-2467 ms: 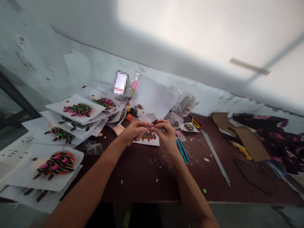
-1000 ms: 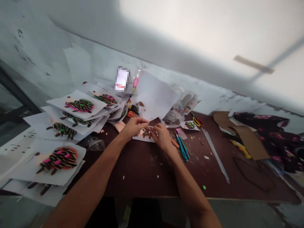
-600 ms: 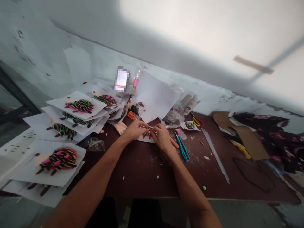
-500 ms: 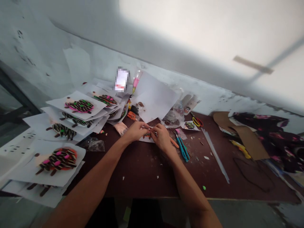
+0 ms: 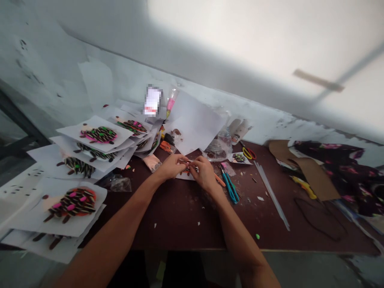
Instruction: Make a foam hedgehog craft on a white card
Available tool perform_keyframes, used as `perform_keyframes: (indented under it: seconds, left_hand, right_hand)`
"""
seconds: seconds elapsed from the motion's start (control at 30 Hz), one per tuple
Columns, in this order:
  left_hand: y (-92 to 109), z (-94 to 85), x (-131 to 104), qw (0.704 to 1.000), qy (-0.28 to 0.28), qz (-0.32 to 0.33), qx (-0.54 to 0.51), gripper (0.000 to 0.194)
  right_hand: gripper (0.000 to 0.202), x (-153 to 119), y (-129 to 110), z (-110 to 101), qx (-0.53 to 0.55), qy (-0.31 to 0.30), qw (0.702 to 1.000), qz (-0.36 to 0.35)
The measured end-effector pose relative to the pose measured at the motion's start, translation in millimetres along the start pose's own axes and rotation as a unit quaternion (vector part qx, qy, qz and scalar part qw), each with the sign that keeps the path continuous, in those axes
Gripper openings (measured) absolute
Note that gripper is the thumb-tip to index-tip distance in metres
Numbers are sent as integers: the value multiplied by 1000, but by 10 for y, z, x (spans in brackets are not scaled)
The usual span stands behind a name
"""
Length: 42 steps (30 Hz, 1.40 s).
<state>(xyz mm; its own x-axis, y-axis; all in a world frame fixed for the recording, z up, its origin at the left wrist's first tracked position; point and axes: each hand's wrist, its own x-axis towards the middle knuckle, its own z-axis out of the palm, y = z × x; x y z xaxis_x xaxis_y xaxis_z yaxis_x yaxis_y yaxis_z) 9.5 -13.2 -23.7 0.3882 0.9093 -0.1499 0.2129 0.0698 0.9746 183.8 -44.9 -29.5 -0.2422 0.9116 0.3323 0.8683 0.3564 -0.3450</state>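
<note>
A white paper sheet point(image 5: 183, 176) carrying a small hedgehog figure point(image 5: 186, 171) with dark stripes and orange lies on the table, mostly covered by my hands. At its left side, my left hand point(image 5: 171, 166) is closed, thumb and forefinger pinched over the figure. From the right, my right hand point(image 5: 204, 173) bends over the same figure with its fingertips pressed together close to the left ones. Whatever sits between the fingertips is too small to make out. Beside my right wrist are an orange stick point(image 5: 221, 181) and a teal-handled tool point(image 5: 230, 189).
Stacked sheets with finished-looking hedgehogs point(image 5: 72, 205) fill the left side. A peach-coloured packet point(image 5: 152, 162) lies near my left hand. To the right are scissors point(image 5: 249, 153), clear sticks point(image 5: 272, 196), a yellow glue gun point(image 5: 303, 187) and brown cardboard point(image 5: 315, 180). A lit phone point(image 5: 153, 101) leans behind.
Both hands stay over the hedgehog figure with only slight finger movement. The whole view has shifted a little.
</note>
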Motion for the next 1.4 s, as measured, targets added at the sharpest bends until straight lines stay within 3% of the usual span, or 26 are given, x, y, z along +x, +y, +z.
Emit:
perform_keyframes:
  seconds: [0.17,0.63,1.0,1.4]
  left_hand:
    - [-14,-13,20,999,36,-1,14,29]
    - [32,13,-31,998,21,-5,56,9]
    - [93,9,-63,994,13,-26,101,15]
    - [20,-23,-6,993,29,-13,114,19]
  right_hand:
    - [9,-1,29,15,8,7,1000,-2]
    - [12,4,35,71,-5,26,999,21]
    - [11,2,57,86,20,34,999,25]
    - [17,-1,-1,20,61,23,997,32]
